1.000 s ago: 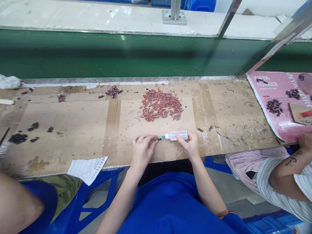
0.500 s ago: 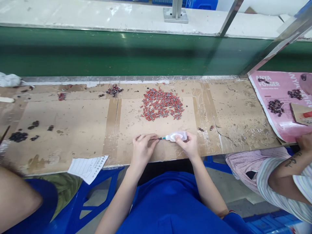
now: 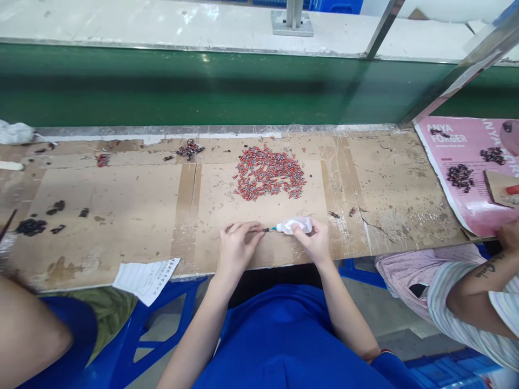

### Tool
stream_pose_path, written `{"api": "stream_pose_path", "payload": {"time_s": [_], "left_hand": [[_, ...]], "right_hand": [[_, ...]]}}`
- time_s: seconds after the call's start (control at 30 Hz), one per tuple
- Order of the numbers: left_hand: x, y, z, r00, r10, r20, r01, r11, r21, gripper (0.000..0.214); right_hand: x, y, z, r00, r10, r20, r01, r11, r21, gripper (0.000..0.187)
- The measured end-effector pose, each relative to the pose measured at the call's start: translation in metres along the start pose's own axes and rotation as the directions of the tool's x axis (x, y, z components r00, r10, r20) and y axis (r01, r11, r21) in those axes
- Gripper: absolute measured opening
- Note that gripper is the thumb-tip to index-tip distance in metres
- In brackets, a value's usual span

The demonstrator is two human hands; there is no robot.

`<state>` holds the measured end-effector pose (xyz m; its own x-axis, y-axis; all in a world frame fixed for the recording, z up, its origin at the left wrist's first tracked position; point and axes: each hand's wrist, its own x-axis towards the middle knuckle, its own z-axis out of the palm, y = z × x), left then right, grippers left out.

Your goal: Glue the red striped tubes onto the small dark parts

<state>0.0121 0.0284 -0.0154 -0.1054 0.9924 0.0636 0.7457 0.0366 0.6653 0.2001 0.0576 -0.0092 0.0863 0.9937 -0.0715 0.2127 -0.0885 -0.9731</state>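
A small dark part (image 3: 266,230) is pinched between the thumb and fingertips of my left hand (image 3: 239,243); its exact kind is too small to make out. My right hand (image 3: 315,241) grips a clear squeeze bottle (image 3: 295,225) lying nearly level, its thin teal nozzle tip (image 3: 274,228) pointing left at the dark part. Tip and part are very close; whether they touch I cannot tell. Beyond both hands, a wide pile of small red and silver pieces (image 3: 270,172) is spread on the cardboard-covered bench (image 3: 227,208).
Dark parts (image 3: 31,227) lie in clusters on the left, with a mixed heap (image 3: 190,149) farther back. A paper sheet (image 3: 146,278) overhangs the front edge. At right, a co-worker's arm (image 3: 486,275) reaches a pink sheet (image 3: 474,210). A green barrier (image 3: 182,89) runs behind.
The bottle and my right hand have shifted very slightly to the right. My left hand keeps its pinch on the dark part in almost the same place.
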Motion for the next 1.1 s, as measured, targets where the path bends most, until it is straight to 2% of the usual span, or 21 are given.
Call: {"api": "stream_pose_path", "payload": {"time_s": [0.47, 0.67, 0.8, 0.9, 1.0, 1.1], "left_hand": [[0.000, 0.001, 0.000, 1.000, -0.013, 0.006, 0.013, 1.000, 0.005, 0.007], [0.000, 0.001, 0.000, 1.000, -0.019, 0.005, 0.019, 1.000, 0.007, 0.007], [0.001, 0.001, 0.000, 0.999, -0.027, 0.036, 0.027, 1.000, 0.001, 0.012], [0.005, 0.002, -0.005, 0.995, -0.018, 0.095, 0.019, 1.000, -0.012, 0.017], [0.015, 0.002, -0.015, 0.990, 0.020, 0.140, -0.019, 1.000, -0.011, 0.015], [0.031, 0.003, -0.023, 0.996, 0.041, 0.074, -0.046, 0.997, 0.069, 0.010]], "right_hand": [[0.002, -0.004, -0.002, 0.999, 0.020, 0.051, -0.020, 1.000, 0.009, 0.018], [0.001, -0.004, -0.002, 1.000, 0.007, 0.022, -0.007, 1.000, 0.006, 0.016], [0.003, 0.001, -0.005, 0.999, -0.010, -0.047, 0.014, 0.995, 0.095, 0.014], [0.007, 0.007, -0.009, 0.992, 0.001, -0.128, 0.023, 0.982, 0.186, 0.021], [0.011, 0.012, -0.010, 0.993, -0.031, -0.112, 0.056, 0.971, 0.234, 0.033], [0.013, 0.014, -0.008, 0.989, -0.111, -0.098, 0.131, 0.966, 0.222, 0.043]]}}
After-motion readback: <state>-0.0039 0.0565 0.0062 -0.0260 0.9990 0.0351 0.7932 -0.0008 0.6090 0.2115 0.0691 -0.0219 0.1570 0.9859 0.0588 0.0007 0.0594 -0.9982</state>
